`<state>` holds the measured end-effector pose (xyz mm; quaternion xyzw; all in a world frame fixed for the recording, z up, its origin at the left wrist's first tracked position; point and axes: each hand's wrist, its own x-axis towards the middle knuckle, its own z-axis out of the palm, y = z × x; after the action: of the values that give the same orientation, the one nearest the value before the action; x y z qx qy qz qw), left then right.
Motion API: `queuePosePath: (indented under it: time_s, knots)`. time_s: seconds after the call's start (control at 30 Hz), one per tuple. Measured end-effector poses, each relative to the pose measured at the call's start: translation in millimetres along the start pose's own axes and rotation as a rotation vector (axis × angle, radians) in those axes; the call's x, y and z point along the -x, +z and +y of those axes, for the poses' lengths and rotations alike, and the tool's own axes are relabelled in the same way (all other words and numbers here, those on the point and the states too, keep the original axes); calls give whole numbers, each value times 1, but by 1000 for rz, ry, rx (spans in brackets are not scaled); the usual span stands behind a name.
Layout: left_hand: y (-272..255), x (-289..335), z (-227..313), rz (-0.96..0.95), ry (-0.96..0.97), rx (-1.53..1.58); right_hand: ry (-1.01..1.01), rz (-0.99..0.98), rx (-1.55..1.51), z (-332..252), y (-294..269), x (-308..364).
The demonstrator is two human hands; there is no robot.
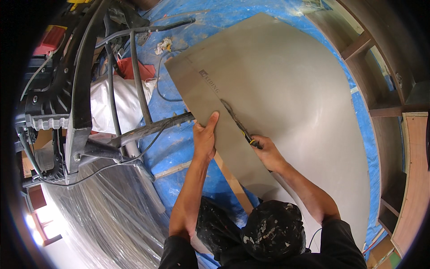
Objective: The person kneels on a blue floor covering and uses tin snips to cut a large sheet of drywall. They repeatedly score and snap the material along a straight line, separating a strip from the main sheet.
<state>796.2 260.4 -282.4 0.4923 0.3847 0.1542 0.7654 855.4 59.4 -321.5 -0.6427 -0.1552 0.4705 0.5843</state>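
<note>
A large grey sheet (286, 67) with dark printing near its far left part lies in front of me. My left hand (206, 136) grips its left edge, thumb flat on top and the fingers hidden beneath. My right hand (267, 154) is closed round the black-and-yellow handle of a cutting tool (239, 123). The tool's long dark blade points away and to the left along the sheet; its exact kind is hard to make out. Nearer me, behind the tool, a narrow strip of the sheet (251, 166) stands apart from the wider part on the right.
Blue sheeting (168, 150) covers the floor. Black metal framework (148, 127) stands at the left, beside a white sack (118, 103) and clear plastic wrap (107, 206). A wooden strip (233, 181) shows below the sheet's left edge. Brown open shelving (380, 89) runs along the right.
</note>
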Motion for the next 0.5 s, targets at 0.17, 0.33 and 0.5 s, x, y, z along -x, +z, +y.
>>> queuePosePath:
  time_s: [0.17,0.33,0.5]
  knots:
    - [1,2,0,-3,31,4,-23,71,-29,0,5,2]
    - [-1,3,1,-8,-1,9,4,70,-62,-3,7,5]
    - [0,4,1,14,16,8,-52,44,-74,-7,6,5]
